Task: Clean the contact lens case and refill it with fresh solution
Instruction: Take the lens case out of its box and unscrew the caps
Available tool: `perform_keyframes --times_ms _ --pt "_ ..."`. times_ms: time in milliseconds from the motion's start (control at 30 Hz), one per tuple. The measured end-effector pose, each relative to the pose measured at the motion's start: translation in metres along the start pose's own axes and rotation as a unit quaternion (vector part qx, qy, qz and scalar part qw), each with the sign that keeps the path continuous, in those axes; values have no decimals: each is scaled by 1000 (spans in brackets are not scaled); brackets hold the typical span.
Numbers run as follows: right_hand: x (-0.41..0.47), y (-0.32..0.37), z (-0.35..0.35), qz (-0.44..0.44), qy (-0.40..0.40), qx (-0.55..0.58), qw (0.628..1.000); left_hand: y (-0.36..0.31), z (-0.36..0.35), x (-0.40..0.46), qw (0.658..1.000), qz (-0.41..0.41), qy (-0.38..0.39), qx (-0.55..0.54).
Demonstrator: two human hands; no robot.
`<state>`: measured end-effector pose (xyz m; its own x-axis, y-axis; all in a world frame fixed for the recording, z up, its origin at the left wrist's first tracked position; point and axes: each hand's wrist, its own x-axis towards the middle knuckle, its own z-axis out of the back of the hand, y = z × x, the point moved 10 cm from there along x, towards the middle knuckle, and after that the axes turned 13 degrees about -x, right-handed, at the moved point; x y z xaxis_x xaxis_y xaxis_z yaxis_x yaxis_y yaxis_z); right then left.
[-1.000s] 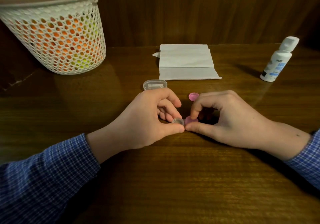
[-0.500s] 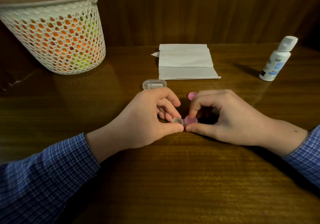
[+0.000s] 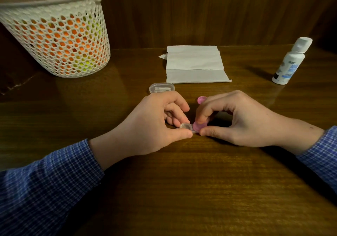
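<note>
Two hands meet over the middle of the desk (image 3: 182, 190), each pinching one end of the contact lens case (image 3: 191, 127) that lies on the wood between them. The left hand (image 3: 155, 126) holds the case's uncapped well between thumb and curled fingers; that well shows as a small clear ring with a pale rim. The right hand (image 3: 237, 121) pinches the pink cap (image 3: 199, 125) that sits on the other well, forefinger curled over its top and thumb just below it, so most of this cap and the bridge of the case are hidden by the fingers. One second pink cap (image 3: 201, 100) lies on the desk just behind the right hand's knuckles, partly covered by them. One clear oval box (image 3: 162, 88) with a pale piece inside rests just beyond the left hand; what it holds is hard to make out. One folded white tissue (image 3: 195, 64) lies near the far edge, in the middle. One white solution bottle (image 3: 290, 62) with a flip top stands toward the far right corner, its label too small to read. One white mesh basket (image 3: 60, 40) stands at the far left corner, cut off by the picture's edge, with orange and yellow-green shapes showing through its holes. Both checked blue sleeves (image 3: 45, 186) run out of view.
</note>
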<state>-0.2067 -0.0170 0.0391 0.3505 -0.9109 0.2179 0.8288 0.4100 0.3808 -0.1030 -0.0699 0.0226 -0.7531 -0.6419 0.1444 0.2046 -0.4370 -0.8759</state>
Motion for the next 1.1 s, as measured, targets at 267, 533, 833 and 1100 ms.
perform_keyframes --times_ms 267,533,833,1100 --pt "-3 2 1 -22 -44 -30 998 1 1 1 1000 1 1 3" --pt "1 2 -1 7 0 4 1000 1 0 1 1000 -9 5 -1" --pt "-2 1 0 -5 -38 -22 999 2 0 1 1000 -5 1 -2" --pt "1 -1 0 4 -9 14 1000 1 0 1 1000 -8 3 -1"
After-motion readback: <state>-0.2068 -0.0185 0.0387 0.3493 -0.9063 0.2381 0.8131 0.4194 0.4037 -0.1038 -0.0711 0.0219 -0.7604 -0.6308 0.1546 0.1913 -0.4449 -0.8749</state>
